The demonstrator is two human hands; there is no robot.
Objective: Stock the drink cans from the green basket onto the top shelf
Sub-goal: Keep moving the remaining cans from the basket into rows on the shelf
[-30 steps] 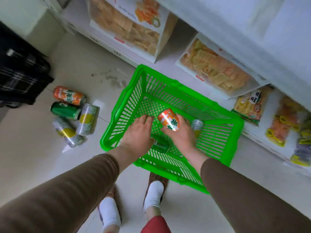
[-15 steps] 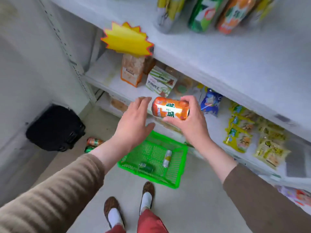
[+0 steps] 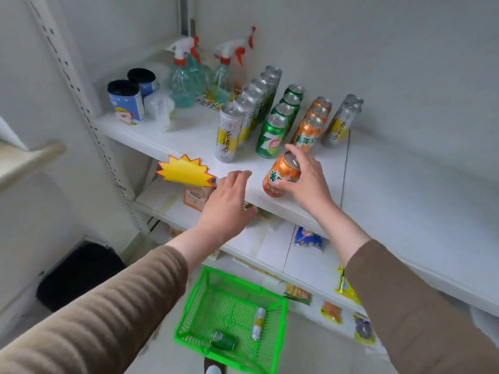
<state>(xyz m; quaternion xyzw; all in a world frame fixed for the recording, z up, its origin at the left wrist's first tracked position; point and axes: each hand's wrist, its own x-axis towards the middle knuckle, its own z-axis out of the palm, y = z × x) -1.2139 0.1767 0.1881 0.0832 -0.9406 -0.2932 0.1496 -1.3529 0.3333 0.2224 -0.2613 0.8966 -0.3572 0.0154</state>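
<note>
Orange can (image 3: 281,176) gripped upright by right hand (image 3: 307,182) at top shelf (image 3: 324,168) | left hand (image 3: 226,203) spread, empty

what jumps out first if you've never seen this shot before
The orange can in the right hand, tilted at the front edge of the top shelf, just ahead of the rows of cans standing there. Next, the yellow starburst tag clipped to the shelf edge by the open left hand. Below, the green basket on the floor holds two cans lying down.
</note>
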